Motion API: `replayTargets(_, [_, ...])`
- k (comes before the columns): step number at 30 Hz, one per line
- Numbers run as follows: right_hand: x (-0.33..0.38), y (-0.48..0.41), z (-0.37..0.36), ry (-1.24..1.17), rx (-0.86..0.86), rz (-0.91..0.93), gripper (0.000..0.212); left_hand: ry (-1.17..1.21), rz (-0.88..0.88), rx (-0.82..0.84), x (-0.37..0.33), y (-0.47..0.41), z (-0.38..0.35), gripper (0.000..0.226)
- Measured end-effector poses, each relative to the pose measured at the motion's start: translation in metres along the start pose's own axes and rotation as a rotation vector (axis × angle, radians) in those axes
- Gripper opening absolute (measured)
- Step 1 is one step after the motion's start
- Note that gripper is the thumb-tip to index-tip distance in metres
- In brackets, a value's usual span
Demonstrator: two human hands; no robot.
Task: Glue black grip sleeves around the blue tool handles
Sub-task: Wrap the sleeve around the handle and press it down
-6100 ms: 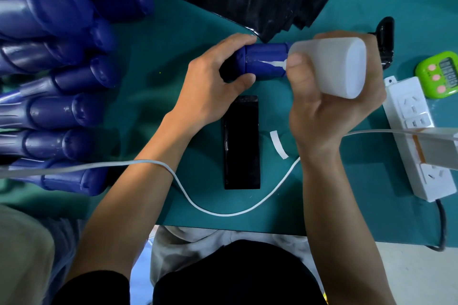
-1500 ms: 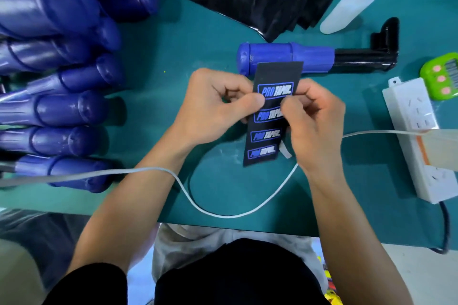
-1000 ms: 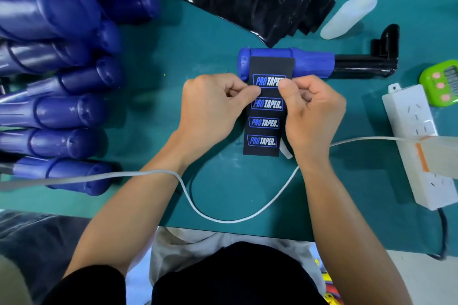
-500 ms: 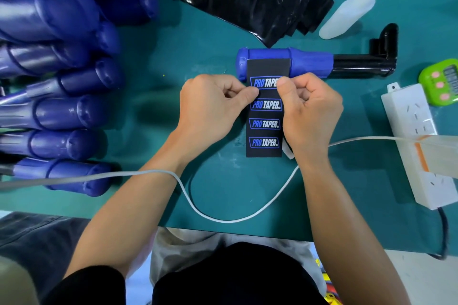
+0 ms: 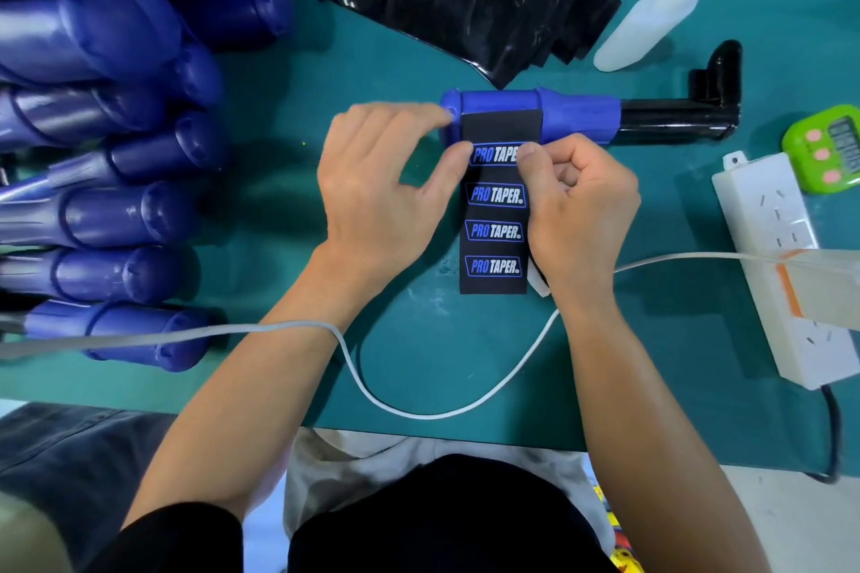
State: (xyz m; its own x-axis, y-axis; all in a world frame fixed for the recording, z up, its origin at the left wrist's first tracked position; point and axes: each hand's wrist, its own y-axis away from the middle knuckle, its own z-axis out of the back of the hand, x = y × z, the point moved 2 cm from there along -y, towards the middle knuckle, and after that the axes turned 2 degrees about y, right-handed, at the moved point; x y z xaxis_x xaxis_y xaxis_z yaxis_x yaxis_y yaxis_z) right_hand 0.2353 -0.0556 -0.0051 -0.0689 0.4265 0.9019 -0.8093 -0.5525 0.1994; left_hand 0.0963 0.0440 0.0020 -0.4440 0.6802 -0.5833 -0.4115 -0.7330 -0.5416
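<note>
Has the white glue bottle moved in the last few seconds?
Yes. The bottle was over the blue handle; now it lies on the mat farther away, beside the black sleeve pile.

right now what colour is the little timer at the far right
The timer is lime green with pink buttons; head view.

Black grip sleeve (image 5: 495, 212) repeats four blue-and-white PRO TAPER logos; the tool handle (image 5: 579, 116) is bright blue, its shaft (image 5: 670, 122) black; teal mat (image 5: 400, 70), lime-green timer (image 5: 826, 149), white power strip (image 5: 777, 247)
</note>
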Motion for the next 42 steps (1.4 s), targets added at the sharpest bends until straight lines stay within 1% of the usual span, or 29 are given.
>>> replayTargets(1, [0.0,-0.001,0.0,0.006,-0.004,-0.001,0.032,0.019,-0.002,0.034,0.002,0.0,-0.004,0.02])
replayTargets(2, [0.0,-0.001,0.001,0.017,-0.009,0.002,0.032,0.05,0.037,0.078,0.004,0.0,-0.009,0.027])
replayTargets(4, [-0.001,-0.002,0.001,0.038,-0.012,0.014,0.031,0.131,0.235,0.176,0.007,-0.003,-0.016,0.042])
replayTargets(5, [-0.002,-0.002,0.0,0.043,-0.01,0.016,0.03,0.163,0.344,0.225,0.008,-0.004,-0.019,0.045])
replayTargets(6, [-0.002,-0.002,0.0,0.045,-0.01,0.015,0.03,0.194,0.426,0.272,0.009,-0.006,-0.022,0.044])
replayTargets(8, [-0.003,-0.002,0.0,0.053,-0.009,0.013,0.03,0.27,0.532,0.333,0.011,-0.01,-0.027,0.038])
replayTargets(11, [-0.002,-0.004,0.001,0.124,-0.014,0.041,0.026,0.39,0.621,0.332,0.014,-0.013,-0.029,0.032])
replayTargets(15, [0.0,-0.003,0.002,0.169,-0.027,0.068,0.025,0.444,0.637,0.315,0.015,-0.013,-0.031,0.029])
replayTargets(18, [0.001,-0.004,0.002,0.185,-0.035,0.05,0.025,0.475,0.66,0.302,0.013,-0.014,-0.032,0.029])
replayTargets(24, [0.002,-0.003,0.002,0.219,-0.049,0.045,0.026,0.476,0.667,0.302,0.012,-0.015,-0.032,0.029])
replayTargets(27, [0.002,-0.001,0.008,0.298,-0.12,0.056,0.024,0.482,0.669,0.296,0.012,-0.016,-0.032,0.029])
replayTargets(28, [0.005,0.0,0.011,0.322,-0.173,0.083,0.023,0.481,0.669,0.296,0.012,-0.016,-0.031,0.029])
replayTargets(30, [0.014,0.002,0.019,0.329,-0.287,0.199,0.018,0.477,0.672,0.299,0.013,-0.017,-0.031,0.029])
replayTargets(31, [0.018,0.0,0.022,0.328,-0.323,0.281,0.019,0.474,0.673,0.3,0.013,-0.017,-0.032,0.029])
replayTargets(32, [0.021,-0.003,0.023,0.349,-0.326,0.361,0.023,0.472,0.674,0.301,0.013,-0.017,-0.032,0.029])
replayTargets(34, [0.027,-0.017,0.022,0.444,-0.22,0.448,0.035,0.465,0.666,0.303,0.014,-0.016,-0.031,0.029])
replayTargets(37, [0.027,-0.037,0.012,0.537,-0.014,0.399,0.041,0.463,0.653,0.316,0.014,-0.015,-0.03,0.029])
replayTargets(40, [0.019,-0.04,0.007,0.628,0.014,0.393,0.038,0.46,0.65,0.33,0.013,-0.014,-0.03,0.029])
replayTargets(42, [0.017,-0.04,0.006,0.629,0.01,0.405,0.037,0.446,0.634,0.33,0.014,-0.015,-0.03,0.029])
